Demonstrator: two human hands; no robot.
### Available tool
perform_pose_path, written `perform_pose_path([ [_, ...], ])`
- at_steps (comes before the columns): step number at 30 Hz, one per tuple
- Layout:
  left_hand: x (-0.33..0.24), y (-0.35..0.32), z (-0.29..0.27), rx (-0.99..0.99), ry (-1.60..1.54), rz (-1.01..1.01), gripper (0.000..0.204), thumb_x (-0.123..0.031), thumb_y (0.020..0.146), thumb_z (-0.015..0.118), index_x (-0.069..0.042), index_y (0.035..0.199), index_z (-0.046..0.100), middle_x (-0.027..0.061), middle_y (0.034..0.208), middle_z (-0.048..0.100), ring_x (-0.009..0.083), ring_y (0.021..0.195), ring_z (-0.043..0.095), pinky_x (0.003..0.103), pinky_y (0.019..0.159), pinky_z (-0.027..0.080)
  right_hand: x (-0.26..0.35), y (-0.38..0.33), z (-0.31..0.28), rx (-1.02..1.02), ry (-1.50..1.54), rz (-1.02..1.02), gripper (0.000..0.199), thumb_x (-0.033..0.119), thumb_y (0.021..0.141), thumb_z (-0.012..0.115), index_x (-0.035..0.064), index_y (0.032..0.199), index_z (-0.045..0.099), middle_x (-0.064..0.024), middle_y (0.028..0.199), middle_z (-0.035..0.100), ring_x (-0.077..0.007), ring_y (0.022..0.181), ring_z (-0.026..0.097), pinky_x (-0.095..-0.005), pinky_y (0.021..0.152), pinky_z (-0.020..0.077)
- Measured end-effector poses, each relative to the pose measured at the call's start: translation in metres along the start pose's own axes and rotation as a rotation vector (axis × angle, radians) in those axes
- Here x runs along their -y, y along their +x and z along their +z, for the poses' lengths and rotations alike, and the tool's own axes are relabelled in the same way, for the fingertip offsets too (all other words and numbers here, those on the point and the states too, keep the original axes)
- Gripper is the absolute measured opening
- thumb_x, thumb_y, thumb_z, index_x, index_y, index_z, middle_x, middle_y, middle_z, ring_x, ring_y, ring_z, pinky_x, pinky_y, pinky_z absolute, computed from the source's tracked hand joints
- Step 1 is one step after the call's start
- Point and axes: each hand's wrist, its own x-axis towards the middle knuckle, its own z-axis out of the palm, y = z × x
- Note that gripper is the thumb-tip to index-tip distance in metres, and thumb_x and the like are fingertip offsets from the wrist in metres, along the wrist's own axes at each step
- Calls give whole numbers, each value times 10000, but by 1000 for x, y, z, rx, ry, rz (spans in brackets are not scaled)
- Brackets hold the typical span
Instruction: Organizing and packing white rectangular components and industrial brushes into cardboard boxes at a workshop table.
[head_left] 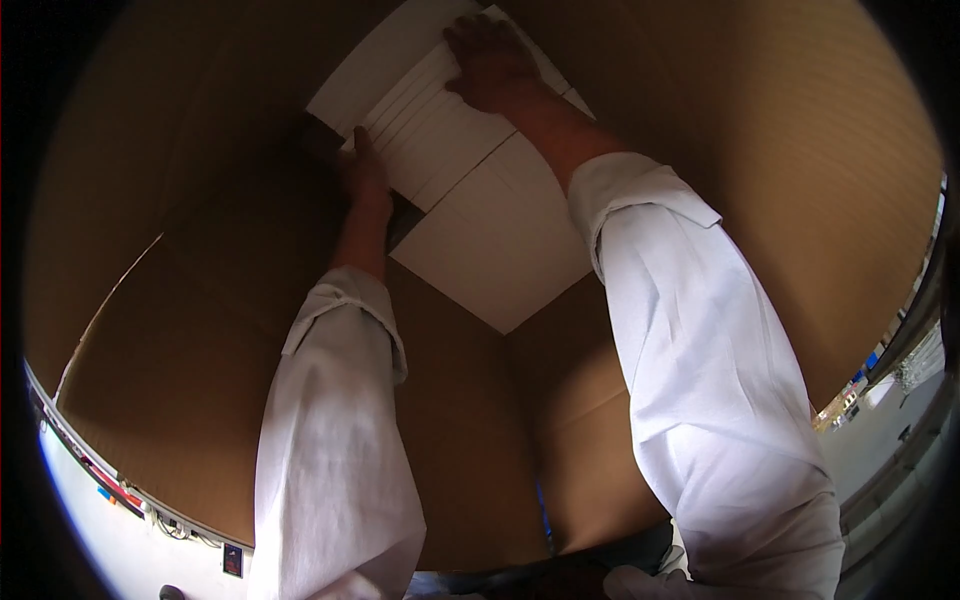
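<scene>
Deep inside a large brown cardboard box (pixel 445 440) lie several flat white pieces that look like folded cartons (pixel 500 235), some overlapping in a fanned row. My left hand (pixel 367 175) grips the left edge of the overlapping white pieces, its thumb up along the edge; the other fingers are lost in shadow. Across the top of the stack, toward its far right side, my right hand (pixel 493 65) rests with its fingers apart. Both arms reach down into the box in rolled-up white sleeves.
Tall cardboard walls (pixel 800 200) surround both arms on every side. The box's left rim (pixel 105 300) curves past my left arm. Beyond the box, a pale floor (pixel 175 550) shows at lower left, and blurred items (pixel 860 380) lie outside at right.
</scene>
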Motion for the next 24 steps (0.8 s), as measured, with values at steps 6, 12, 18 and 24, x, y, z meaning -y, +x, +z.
perform_pose_path([
  [6,-6,-28,14,-218,420,55,807,-538,993,525,110,1453,385,307,1495,434,383,1377,469,424,1132,381,-5,-31,3,-126,82,34,670,391,939,644,49,1477,440,-169,1542,425,-342,1446,362,-455,1213,253],
  [12,-1,-88,31,-315,371,-115,710,-445,961,597,151,1331,492,352,1346,548,423,1278,555,428,1085,432,-3,-84,-33,-6,149,111,633,405,955,621,31,1446,479,-190,1501,465,-350,1400,418,-451,1142,382],
  [18,-20,-178,71,157,430,-146,598,-376,911,639,92,1276,564,316,1284,606,421,1225,593,455,1037,475,-1,-144,-75,116,310,176,549,378,941,641,-12,1325,596,-258,1340,594,-394,1263,562,-444,1092,436],
  [24,-83,-321,38,352,58,-178,388,-295,927,582,46,1078,691,200,1049,720,281,1006,679,394,869,520,17,-224,-158,326,357,351,536,375,931,628,-31,1281,624,-261,1226,661,-397,1170,630,-441,1020,490],
])
